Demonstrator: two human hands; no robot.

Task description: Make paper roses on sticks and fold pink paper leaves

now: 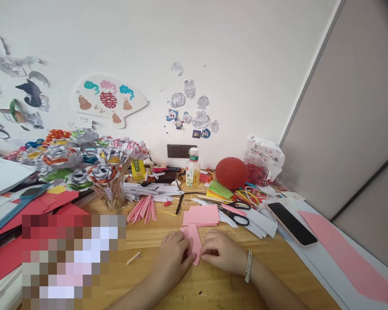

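A small pink paper rectangle (194, 239) is between my hands, just above the wooden table. Its left side is gripped by my left hand (177, 254), with the thumb near the lower edge. On the opposite side, the curled fingers of my right hand (223, 251) pinch the paper's lower right edge. Just beyond it is a stack of pink paper pieces (201, 215). Black-handled scissors (237, 212) rest right of that stack, partly under a pink strip. Several folded pink paper pieces (142, 209) lie fanned out to the left.
Paper flowers (103, 172) on sticks crowd the back left. A bottle (193, 168) and a red balloon (232, 172) stand near the wall. At the right lies a phone (292, 224) on white sheets. A blue-strapped watch (17, 206) rests on red paper.
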